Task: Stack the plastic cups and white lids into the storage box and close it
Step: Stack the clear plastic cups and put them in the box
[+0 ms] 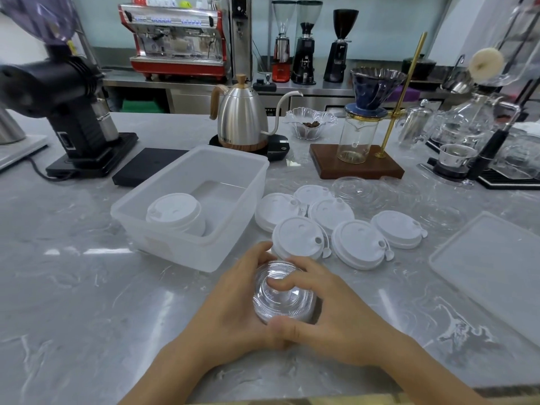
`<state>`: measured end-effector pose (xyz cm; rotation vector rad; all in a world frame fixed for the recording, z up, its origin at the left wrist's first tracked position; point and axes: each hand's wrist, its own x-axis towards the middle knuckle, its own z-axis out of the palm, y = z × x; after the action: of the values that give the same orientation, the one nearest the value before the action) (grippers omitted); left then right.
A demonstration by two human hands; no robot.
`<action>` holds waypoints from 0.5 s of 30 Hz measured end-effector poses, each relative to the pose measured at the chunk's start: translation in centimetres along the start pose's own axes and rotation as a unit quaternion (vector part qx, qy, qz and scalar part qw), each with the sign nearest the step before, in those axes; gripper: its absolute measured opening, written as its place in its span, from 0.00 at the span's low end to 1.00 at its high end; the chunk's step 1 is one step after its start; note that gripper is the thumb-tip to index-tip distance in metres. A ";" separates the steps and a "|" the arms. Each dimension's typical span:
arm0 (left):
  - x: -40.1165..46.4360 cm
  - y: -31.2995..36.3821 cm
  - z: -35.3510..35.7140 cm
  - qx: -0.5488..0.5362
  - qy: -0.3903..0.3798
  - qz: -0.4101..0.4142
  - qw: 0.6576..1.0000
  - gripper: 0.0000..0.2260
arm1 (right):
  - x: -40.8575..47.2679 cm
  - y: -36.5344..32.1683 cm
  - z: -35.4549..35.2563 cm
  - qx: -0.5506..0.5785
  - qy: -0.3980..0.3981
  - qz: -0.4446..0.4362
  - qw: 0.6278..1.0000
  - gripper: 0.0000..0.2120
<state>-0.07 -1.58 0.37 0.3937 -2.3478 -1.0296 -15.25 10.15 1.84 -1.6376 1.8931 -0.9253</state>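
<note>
Grey marble-patterned counter [87, 287] in a coffee bar, with a red espresso machine [175, 42] and grinders on the back bench. Left hand [233, 302] and right hand [330, 320] together grip a stack of clear plastic lids [282, 296] at the near centre; the left fingers curl round its far and left edge, the right thumb presses the near rim and a right fingertip rests on the top dimple. Just behind stands the open translucent storage box [163, 217], holding a stack of white lids [175, 214]. Six loose white lids [298, 236] lie beside the box's right wall; the box cover [491, 264] lies flat at far right, well apart.
</note>
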 end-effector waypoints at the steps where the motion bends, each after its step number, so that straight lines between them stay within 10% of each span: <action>1: 0.0 0.0 0.1 0.003 0.005 -0.005 1.000 0.46 | 0.1 -0.1 0.1 0.018 0.010 0.005 1.000 0.20; 5: -0.3 0.0 0.5 0.021 0.016 -0.022 0.999 0.49 | 0.3 -0.5 0.0 0.090 0.058 0.013 0.994 0.10; 15: -0.6 0.1 0.6 0.043 0.026 0.000 0.999 0.53 | 0.9 -1.1 -0.9 0.166 0.054 0.045 0.984 0.22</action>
<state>0.09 -0.88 -0.07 0.4478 -2.3518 -0.9097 -15.37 9.38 3.35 -1.3196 1.7503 -1.2365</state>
